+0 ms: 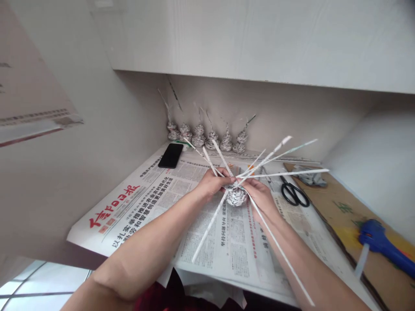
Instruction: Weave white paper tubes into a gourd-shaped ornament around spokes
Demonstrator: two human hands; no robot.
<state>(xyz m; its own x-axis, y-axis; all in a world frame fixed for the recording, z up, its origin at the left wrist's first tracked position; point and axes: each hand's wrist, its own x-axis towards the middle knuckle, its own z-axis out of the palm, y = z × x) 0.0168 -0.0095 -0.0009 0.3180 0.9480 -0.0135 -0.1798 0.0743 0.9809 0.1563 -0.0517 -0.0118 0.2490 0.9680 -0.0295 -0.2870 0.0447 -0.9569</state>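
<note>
Between my two hands is a small round woven piece [236, 196] of rolled newspaper, held above the newspaper-covered table. Several white paper sticks [210, 226] fan out from its top in all directions. My left hand [214, 181] grips it from the left, thumb and fingers closed near the base of the sticks. On the other side my right hand [259, 192] is closed around the piece and the stick bases, its fingers partly hidden behind them. One long stick [280, 250] runs down across my right forearm.
Several finished gourd-shaped woven pieces [199, 136] line the back wall. A black phone [171, 155] lies at the left on newspaper [129, 203]. To the right are black-handled scissors [295, 194], cardboard [327, 216], crumpled paper [309, 176] and a blue glue gun [376, 237]. Long paper sticks [259, 157] lie behind.
</note>
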